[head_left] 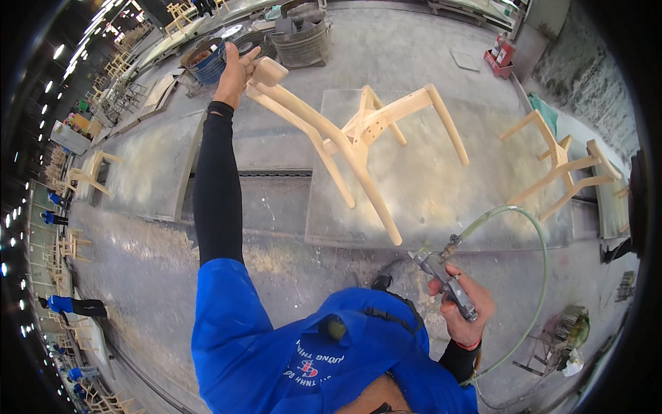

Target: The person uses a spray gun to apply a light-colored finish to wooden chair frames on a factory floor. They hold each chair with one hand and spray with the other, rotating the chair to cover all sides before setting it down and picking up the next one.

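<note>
An unfinished pale wooden chair frame (358,134) stands tilted in front of me, over a large worn grey panel (427,200). My left hand (236,74) reaches far forward at the end of a stretched arm. Its fingers are extended and apart, beside the rounded wooden end (269,71) of the frame; whether the palm touches the wood I cannot tell. Close to my body, my right hand (469,303) is wrapped round a metal spray gun (441,272). The gun's nozzle end points toward the frame. A translucent green hose (543,276) loops from the gun out to the right and back.
Another chair frame (562,162) stands at the right. Beyond my left hand are a blue tub (207,65) and a grey metal tub (303,45). A red crate (498,65) with bottles sits far right. Several people and more frames line the left side.
</note>
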`<action>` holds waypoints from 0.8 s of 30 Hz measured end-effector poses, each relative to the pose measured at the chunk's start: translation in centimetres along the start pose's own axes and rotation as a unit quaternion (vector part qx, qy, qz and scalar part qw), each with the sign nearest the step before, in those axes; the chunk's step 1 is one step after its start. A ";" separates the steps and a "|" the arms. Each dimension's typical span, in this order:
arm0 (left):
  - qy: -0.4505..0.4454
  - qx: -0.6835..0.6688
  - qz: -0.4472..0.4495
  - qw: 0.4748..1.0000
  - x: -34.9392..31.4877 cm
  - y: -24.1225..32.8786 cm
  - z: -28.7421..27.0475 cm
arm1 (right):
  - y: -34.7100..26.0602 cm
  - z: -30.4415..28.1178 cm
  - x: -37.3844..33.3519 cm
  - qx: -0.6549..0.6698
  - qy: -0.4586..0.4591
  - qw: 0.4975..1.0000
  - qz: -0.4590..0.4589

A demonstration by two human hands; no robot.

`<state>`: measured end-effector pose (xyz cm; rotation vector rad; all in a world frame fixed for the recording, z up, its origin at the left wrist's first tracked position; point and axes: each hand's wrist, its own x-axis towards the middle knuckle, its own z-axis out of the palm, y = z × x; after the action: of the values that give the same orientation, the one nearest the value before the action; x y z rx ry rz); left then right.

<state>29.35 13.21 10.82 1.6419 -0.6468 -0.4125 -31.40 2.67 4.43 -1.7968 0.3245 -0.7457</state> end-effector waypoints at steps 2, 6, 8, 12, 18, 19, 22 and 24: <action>-0.013 0.001 0.011 1.000 -0.2 0.3 0.1 | 0.2 0.4 0.0 0.002 -0.007 1.000 0.021; -0.032 0.019 0.024 0.999 -0.2 0.3 -0.4 | 0.6 0.9 -0.1 0.001 -0.009 1.000 0.027; -0.047 0.041 0.035 0.997 0.1 0.0 -0.5 | 0.7 1.1 -0.3 0.004 -0.003 0.999 0.035; -0.048 0.086 0.040 0.994 0.7 -0.1 -1.0 | 0.6 1.4 -0.8 -0.013 0.012 0.997 0.070; -0.069 0.253 0.205 0.943 -3.0 1.9 1.4 | 0.2 2.3 -1.1 -0.003 0.040 0.994 0.106; -0.072 0.252 0.222 0.939 -4.0 2.2 3.0 | 0.1 2.5 -1.1 -0.002 0.053 0.992 0.113; -0.013 0.294 0.338 0.894 -8.2 3.1 8.8 | 0.2 3.5 -1.6 -0.005 0.096 0.987 0.130; -0.031 0.300 0.371 0.878 -10.7 3.7 13.0 | 0.4 3.8 -2.0 -0.025 0.126 0.982 0.140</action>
<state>12.51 9.40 11.22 1.7877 -1.4881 0.3391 -30.48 6.50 2.71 -1.6592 0.7532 -0.7682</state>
